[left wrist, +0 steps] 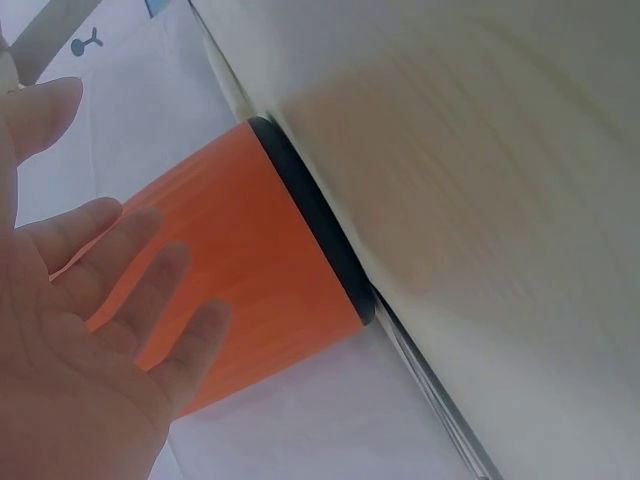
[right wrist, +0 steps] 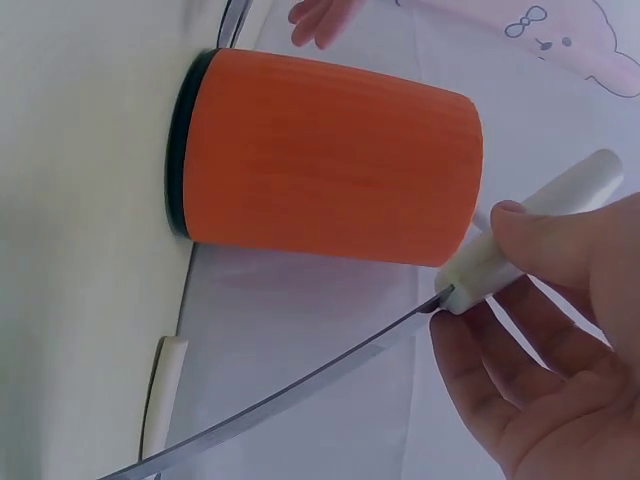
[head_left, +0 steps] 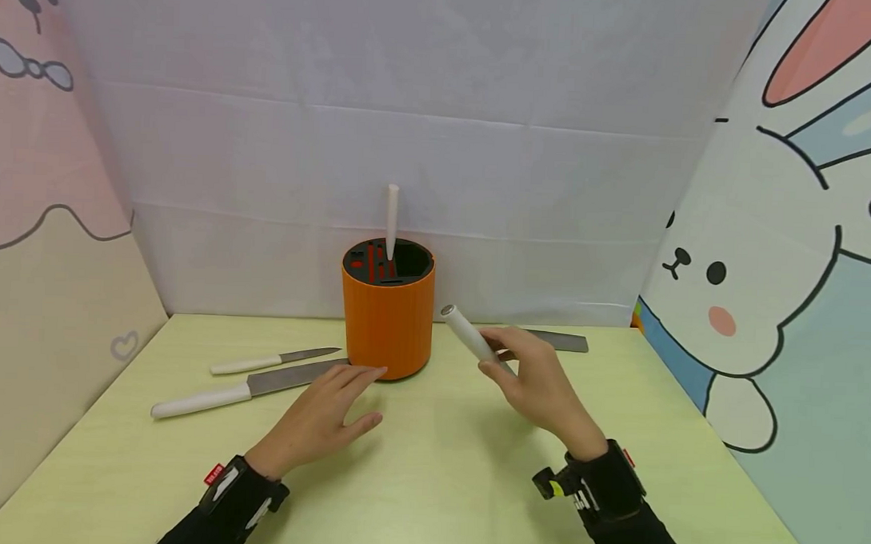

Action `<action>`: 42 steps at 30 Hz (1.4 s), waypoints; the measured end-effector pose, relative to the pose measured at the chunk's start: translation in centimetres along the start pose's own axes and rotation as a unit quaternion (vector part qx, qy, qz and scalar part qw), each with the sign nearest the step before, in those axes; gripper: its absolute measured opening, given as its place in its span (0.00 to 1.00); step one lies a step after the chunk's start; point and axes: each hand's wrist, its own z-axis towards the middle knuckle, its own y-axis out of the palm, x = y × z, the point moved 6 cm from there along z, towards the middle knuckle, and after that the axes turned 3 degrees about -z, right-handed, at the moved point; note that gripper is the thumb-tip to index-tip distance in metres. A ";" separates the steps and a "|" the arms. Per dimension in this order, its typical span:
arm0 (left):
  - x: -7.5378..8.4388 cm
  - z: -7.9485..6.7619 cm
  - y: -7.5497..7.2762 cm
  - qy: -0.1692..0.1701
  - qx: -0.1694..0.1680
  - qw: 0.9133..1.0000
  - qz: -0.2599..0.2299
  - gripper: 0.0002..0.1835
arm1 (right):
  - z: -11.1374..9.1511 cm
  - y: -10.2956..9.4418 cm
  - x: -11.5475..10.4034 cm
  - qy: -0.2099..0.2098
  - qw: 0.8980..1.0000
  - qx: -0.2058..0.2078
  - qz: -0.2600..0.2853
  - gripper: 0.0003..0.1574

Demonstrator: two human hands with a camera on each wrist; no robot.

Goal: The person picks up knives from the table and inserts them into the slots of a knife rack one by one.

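My right hand (head_left: 528, 379) pinches a knife by its white handle (head_left: 469, 333) between thumb and fingers, to the right of an orange round knife block (head_left: 386, 322). That knife's long blade (right wrist: 290, 398) slants down toward the table in the right wrist view; my hand hides it in the head view. One white-handled knife (head_left: 392, 214) stands upright in the block's black slotted top (head_left: 367, 262). My left hand (head_left: 318, 424), fingers extended, is in front of the block's base, overlapping the tip of a large knife (head_left: 200, 400); whether it touches anything I cannot tell.
A smaller knife (head_left: 245, 365) lies behind the large one, left of the block. At the back right, another blade (head_left: 559, 341) lies on the pale table (head_left: 428, 496); the right wrist view shows a white handle (right wrist: 165, 390) there. A white backdrop (head_left: 439, 160) rises behind.
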 end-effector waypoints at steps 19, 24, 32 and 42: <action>0.0 0.0 0.0 0.007 0.001 1.000 0.007 0.36 | 1.8 -0.5 -3.9 0.061 0.986 0.087 0.128 0.25; 0.0 0.1 -0.1 0.010 0.005 1.000 0.004 0.35 | 2.3 -0.8 -5.4 0.091 0.979 0.082 0.164 0.25; 0.0 0.0 0.0 0.011 0.006 1.000 0.004 0.35 | 2.9 -0.5 -5.8 0.100 0.971 0.082 0.200 0.23; -0.1 0.1 0.1 0.008 0.004 1.000 -0.002 0.36 | 2.9 0.1 -5.8 0.119 0.962 0.080 0.233 0.24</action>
